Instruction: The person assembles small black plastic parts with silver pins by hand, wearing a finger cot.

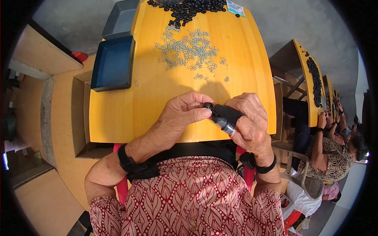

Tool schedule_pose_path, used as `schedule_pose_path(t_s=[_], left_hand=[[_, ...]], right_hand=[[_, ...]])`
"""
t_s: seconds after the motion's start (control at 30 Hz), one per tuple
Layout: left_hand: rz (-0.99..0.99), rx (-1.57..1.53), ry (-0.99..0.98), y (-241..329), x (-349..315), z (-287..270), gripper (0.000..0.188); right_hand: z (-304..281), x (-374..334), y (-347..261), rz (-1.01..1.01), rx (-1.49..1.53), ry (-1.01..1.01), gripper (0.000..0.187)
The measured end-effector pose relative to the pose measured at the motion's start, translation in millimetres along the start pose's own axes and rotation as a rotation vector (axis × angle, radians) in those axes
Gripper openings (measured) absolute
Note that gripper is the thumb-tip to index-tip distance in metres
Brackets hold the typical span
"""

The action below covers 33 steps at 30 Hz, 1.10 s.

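My left hand (pixel 186 109) is closed, its thumb and fingers pinching a small black round part (pixel 208 106). My right hand (pixel 250 122) wraps round a black hand tool with a silvery section (pixel 225 125); its exact kind does not show. The tool's end meets the black part, or lies right beside it, between my hands; I cannot tell how they join. Both hands are above the near edge of the yellow wooden table (pixel 157 106). Beyond them lies a loose spread of small silvery spring-like pieces (pixel 189 49).
A heap of black round parts (pixel 199 10) covers the table's far end, with a small printed packet (pixel 235 8) beside it. A dark blue tray (pixel 114 63) and a grey tray (pixel 120 19) stand at the left. At right, other people sit by another table (pixel 305 70).
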<state>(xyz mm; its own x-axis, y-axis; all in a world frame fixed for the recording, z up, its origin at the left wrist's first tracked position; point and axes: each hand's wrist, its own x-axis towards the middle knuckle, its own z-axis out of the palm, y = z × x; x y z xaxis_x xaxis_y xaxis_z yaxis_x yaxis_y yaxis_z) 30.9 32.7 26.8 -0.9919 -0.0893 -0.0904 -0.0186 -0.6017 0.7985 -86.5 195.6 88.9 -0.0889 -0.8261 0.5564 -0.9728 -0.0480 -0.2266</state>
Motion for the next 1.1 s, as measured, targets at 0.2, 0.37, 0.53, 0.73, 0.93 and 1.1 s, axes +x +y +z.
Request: schedule_pose_path(t_s=[0.2,0.37,0.53,0.73,0.93,1.1], left_hand=[[-0.014,-0.108,-0.042,0.1,-0.4,3.5,0.024],[0.009,-0.105,-0.068,-1.7,0.1,1.1,0.024],[-0.009,-0.033,-0.061,2.0,-1.6,4.0,0.024],[-0.011,-0.002,-0.037,0.0,-1.6,2.0,0.024],[0.007,0.085,-0.039,0.0,-1.6,0.3,0.022],[0.009,0.122,-0.037,2.7,-3.2,3.3,0.022]], right_hand=[[-4.8,0.7,2.1,0.092,0.072,0.016,0.023],[-4.7,-0.4,7.8,0.092,0.056,-0.026,0.025],[-7.2,2.7,9.4,0.097,0.063,-0.052,0.023],[-10.5,7.9,7.5,0.095,0.107,-0.078,0.025],[-12.6,13.2,5.1,0.052,0.077,-0.130,0.024],[-12.6,15.2,4.4,0.057,0.106,-0.126,0.024]])
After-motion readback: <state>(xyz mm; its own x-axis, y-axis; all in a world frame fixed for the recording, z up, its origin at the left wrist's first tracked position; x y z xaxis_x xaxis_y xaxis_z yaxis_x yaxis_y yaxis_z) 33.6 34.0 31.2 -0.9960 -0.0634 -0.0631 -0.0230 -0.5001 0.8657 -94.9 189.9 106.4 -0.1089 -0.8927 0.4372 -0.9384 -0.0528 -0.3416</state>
